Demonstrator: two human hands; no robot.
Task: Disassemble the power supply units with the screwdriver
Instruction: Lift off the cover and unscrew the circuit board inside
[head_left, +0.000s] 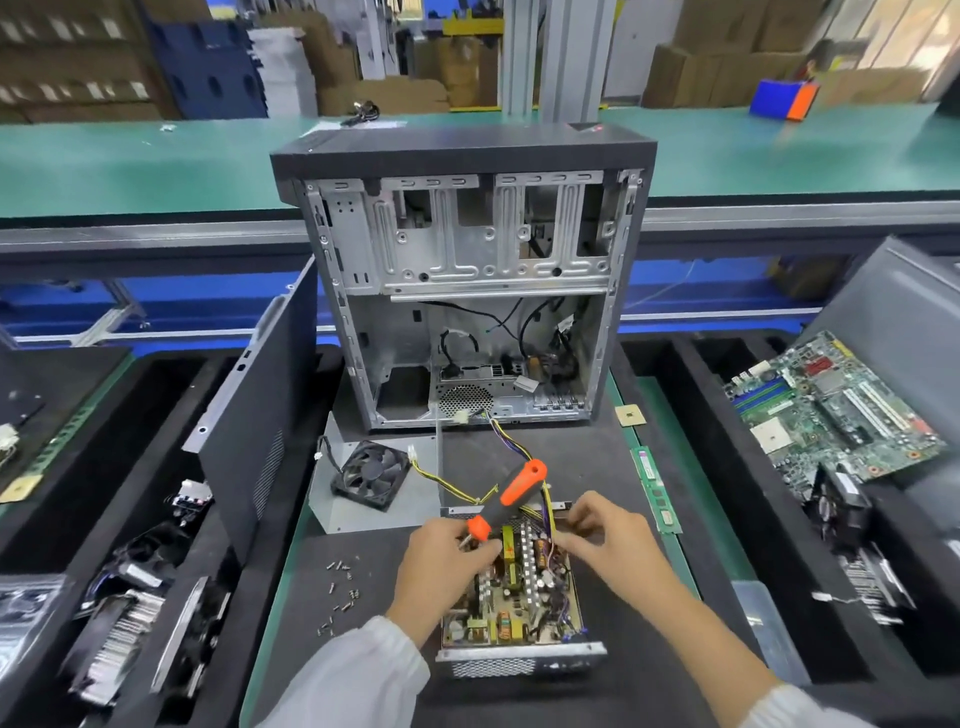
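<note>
An opened power supply unit (514, 603) lies on the black mat in front of me, its circuit board bare and its mesh wall toward me. My left hand (441, 564) grips the shaft end of an orange and black screwdriver (511, 496), whose handle tilts up to the right. My right hand (605, 535) pinches something at the unit's far right corner, by the yellow and purple wires (548, 512); what it pinches is hidden. The unit's grey cover plate (324, 499) lies to the left with a black fan (370, 474) on it.
An open computer case (467, 291) stands upright behind the unit. Loose screws (340, 592) lie on the mat at the left. A RAM stick (655, 491) lies at the right. A motherboard (831, 410) sits in the right tray; heatsinks (124, 639) and parts fill the left tray.
</note>
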